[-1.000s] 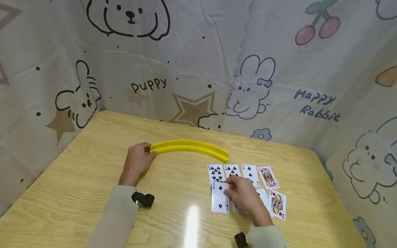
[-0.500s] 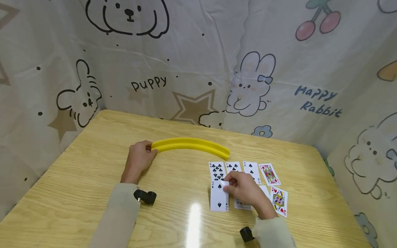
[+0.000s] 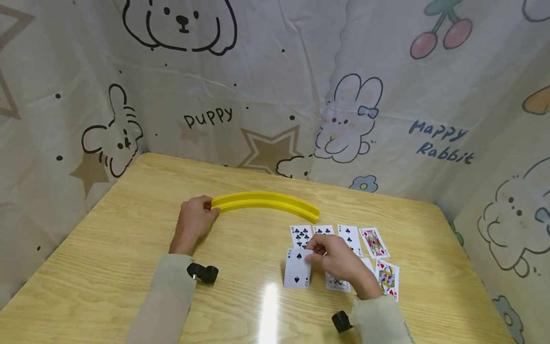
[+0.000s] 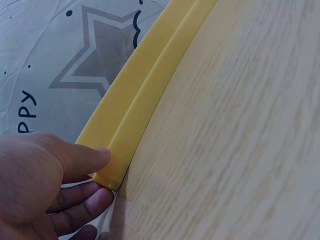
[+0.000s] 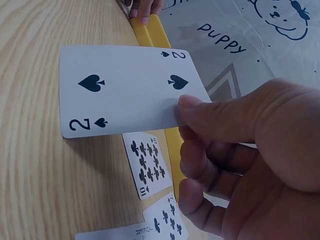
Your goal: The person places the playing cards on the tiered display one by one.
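Note:
My right hand [image 3: 337, 260] pinches a two of spades [image 3: 297, 268] by its upper right corner, thumb on the printed face. In the right wrist view the card [image 5: 125, 90] is raised at a tilt above the table, its shadow below. At the far left end of a curved yellow card holder [image 3: 266, 200], my left hand [image 3: 195, 222] grips the tip between thumb and fingers. The left wrist view shows the thumb on the stepped front of the holder [image 4: 145, 95] and fingers curled beneath its end. No card stands in the holder's groove.
Face-up cards lie in two rows near my right hand: a ten of clubs [image 3: 301, 236], a seven of clubs [image 3: 323, 230], a three of clubs [image 3: 349, 239], a red-suited face card [image 3: 374, 242] and a queen [image 3: 388, 279] among them. A printed cloth [image 3: 258, 86] hangs behind the table [image 3: 227, 296].
The two of spades has moved slightly left and lifted off the spread cards, tilting as my right hand raises it. My left hand keeps its grip on the holder.

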The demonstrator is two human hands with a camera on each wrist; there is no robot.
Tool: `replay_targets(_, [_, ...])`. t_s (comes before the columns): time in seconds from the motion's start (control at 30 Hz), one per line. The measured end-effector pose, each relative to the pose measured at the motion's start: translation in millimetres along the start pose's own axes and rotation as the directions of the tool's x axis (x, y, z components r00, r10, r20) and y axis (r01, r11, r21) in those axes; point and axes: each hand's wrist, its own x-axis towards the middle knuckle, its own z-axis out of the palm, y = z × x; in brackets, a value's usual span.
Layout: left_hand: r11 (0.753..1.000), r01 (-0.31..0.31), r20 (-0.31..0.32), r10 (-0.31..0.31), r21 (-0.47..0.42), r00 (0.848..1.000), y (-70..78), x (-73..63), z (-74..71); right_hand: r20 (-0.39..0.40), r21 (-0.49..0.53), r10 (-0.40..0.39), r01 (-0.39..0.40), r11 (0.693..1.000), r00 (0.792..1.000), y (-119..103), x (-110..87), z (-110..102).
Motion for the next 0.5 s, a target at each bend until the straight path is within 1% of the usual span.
replay_targets(0.23, [1.0, -0.001, -0.008, 0.001, -0.001, 1.0, -1.2, 0.1, 0.2, 0.005, 0.01, -0.049, 0.049, 0.999, 0.999, -3, 5.6, -1])
replay_targets(0.37, [1.0, -0.002, -0.011, 0.002, -0.005, 1.0, -1.2, 1.8, 0.2, -0.004, 0.02, -0.046, 0.046, 0.999, 0.999, -7, 11.1, -2])
replay_targets(0.5, [1.0, -0.003, -0.016, 0.003, -0.006, 1.0, -1.4, 3.0, 1.2, -0.014, 0.033, -0.026, 0.027, 0.999, 1.0, -9, 17.4, -2])
